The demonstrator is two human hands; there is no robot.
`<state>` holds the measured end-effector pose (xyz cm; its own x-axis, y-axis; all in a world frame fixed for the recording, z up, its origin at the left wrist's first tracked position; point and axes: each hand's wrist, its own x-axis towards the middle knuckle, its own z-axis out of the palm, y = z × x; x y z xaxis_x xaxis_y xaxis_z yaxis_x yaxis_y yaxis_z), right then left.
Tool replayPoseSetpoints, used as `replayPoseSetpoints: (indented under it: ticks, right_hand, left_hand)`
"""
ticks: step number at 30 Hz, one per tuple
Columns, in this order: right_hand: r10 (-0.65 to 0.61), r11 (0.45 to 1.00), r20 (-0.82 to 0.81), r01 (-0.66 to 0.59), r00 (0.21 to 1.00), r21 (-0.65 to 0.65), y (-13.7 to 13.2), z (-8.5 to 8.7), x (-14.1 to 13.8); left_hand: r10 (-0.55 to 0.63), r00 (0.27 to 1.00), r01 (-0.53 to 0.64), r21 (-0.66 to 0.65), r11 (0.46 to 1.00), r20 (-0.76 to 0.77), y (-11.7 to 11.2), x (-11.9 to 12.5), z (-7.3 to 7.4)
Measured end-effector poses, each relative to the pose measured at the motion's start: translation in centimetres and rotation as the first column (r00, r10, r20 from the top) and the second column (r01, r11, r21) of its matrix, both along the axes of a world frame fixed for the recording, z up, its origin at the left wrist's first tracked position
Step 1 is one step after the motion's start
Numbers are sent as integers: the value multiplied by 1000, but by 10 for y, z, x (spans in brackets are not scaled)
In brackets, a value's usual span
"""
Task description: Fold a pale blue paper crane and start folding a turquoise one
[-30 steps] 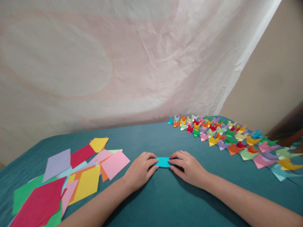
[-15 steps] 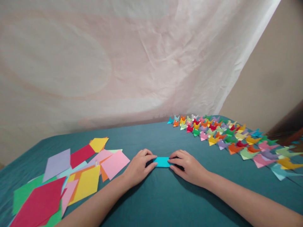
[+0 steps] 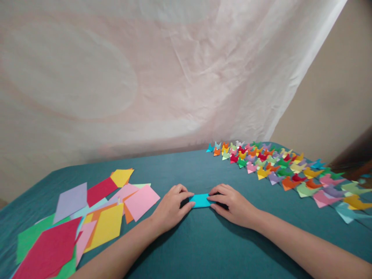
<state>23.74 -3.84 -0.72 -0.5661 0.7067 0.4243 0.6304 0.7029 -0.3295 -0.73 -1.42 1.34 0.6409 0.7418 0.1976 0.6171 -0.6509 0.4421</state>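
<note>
A small folded piece of blue paper (image 3: 201, 200) lies flat near the middle of the table, a narrow rectangle between my hands. My left hand (image 3: 176, 202) grips its left end, thumb at the near edge and fingers at the far one. At the opposite end, my right hand (image 3: 228, 201) pinches the paper in the same way. The fingertips cover both short ends of the rectangle.
Loose coloured paper sheets (image 3: 107, 224) are spread over the left side of the dark green tablecloth (image 3: 180, 248). On the right stand rows of small folded paper birds (image 3: 274, 178). A pale curtain (image 3: 162, 77) hangs behind the table.
The blue paper has tilted slightly, its right end now a little farther away than its left. Both hands keep their hold, with only tiny shifts.
</note>
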Motion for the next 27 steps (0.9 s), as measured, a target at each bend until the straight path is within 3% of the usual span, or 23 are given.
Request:
replayPoseSetpoints:
  ticks: [5,10,16,27]
  right_hand:
    - [3,1000,-11,-3,1000,7,1,-2,0]
    - [9,1000,-20,-8,1000,8,2,-4,0]
    - [-1,1000,-26,1,1000,12,1,-5,0]
    - [-2,999,-16,2,1000,38,1,-5,0]
  left_hand:
    - [-6,999,8,68,998,-34,-3,2,0]
    - [-93,975,128,172,977,-203,-23,13,2]
    - [-83,931,152,170,974,-355,-42,22,4]
    - [-59,908,127,139,982,-416,-43,22,10]
